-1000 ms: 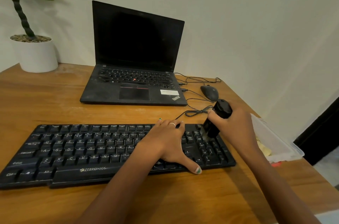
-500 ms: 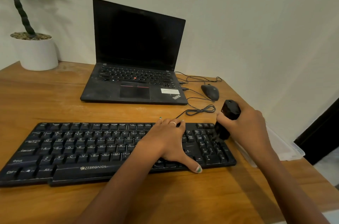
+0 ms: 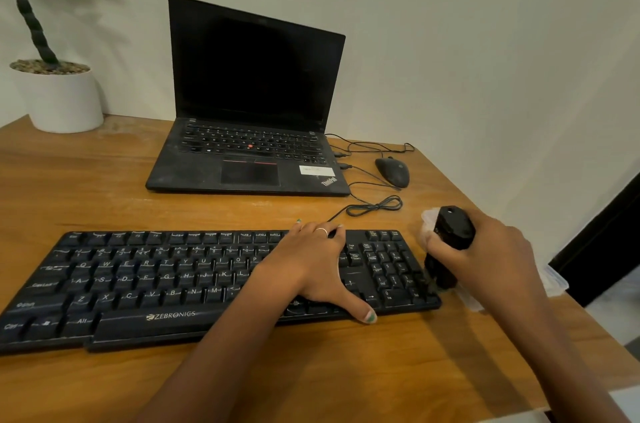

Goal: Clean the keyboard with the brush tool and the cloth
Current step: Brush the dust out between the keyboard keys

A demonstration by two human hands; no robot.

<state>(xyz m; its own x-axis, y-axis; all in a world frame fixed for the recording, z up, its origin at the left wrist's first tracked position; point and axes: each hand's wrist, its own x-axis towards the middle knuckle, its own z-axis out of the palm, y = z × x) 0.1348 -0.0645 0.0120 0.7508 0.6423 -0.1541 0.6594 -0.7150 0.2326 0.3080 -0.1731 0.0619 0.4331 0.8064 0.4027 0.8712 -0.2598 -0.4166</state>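
At the keyboard's right end on the surface, your right hand grips the brush tool beside the number pad while your left hand lies flat steadying the keys, so brushing looks unfinished and cloth wiping remains.

Head view only: looking forward and down, close over the keyboard on the desk, toward the wall.
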